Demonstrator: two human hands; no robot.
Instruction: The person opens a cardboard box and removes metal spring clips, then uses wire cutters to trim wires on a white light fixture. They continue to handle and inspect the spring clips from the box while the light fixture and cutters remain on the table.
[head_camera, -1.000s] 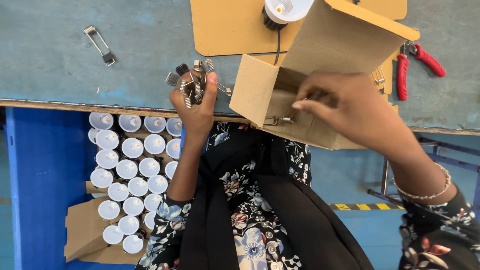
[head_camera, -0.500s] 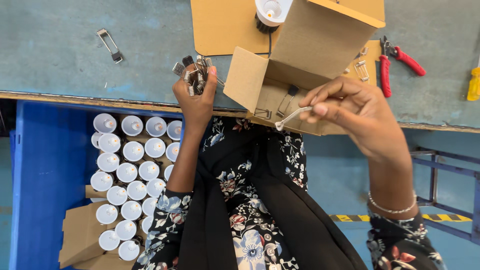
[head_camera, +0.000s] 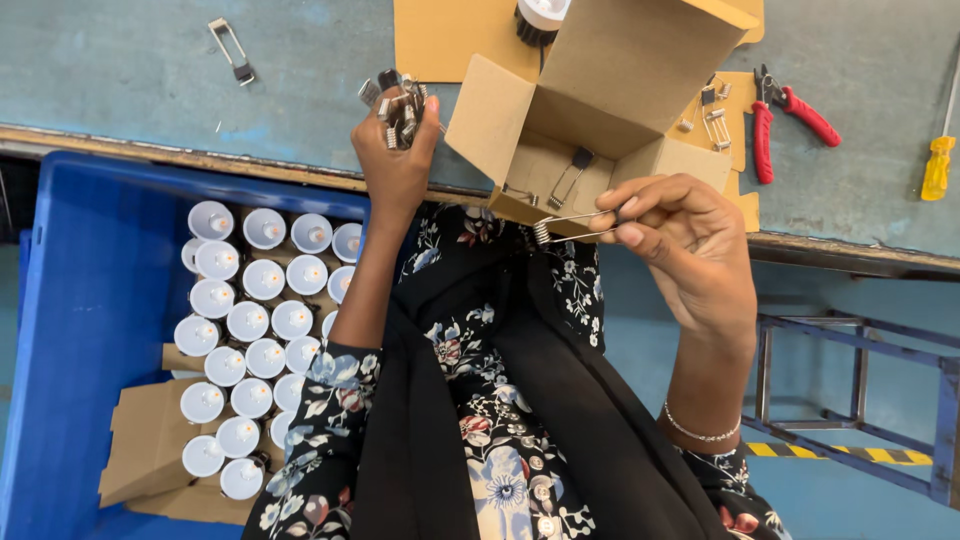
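Observation:
My left hand (head_camera: 398, 165) is raised at the table's edge and grips a bunch of small metal spring clips (head_camera: 400, 108). My right hand (head_camera: 682, 243) pinches one wire spring clip (head_camera: 568, 228) between thumb and fingers, just outside the open cardboard box (head_camera: 590, 95). The box lies tipped on the table with its flaps open, and a few more spring clips (head_camera: 570, 175) lie inside it.
A blue crate (head_camera: 90, 330) at the lower left holds several white round lamp housings (head_camera: 262, 282) on cardboard. On the blue-grey table (head_camera: 130, 95) lie a loose clip (head_camera: 232, 48), red pliers (head_camera: 785, 115), a yellow screwdriver (head_camera: 937, 165) and a cardboard sheet (head_camera: 450, 38). A blue metal frame (head_camera: 860, 400) stands at the right.
My right hand has come out of the box and drawn back toward me with one spring clip pinched in it. My left hand still holds the bunch of clips.

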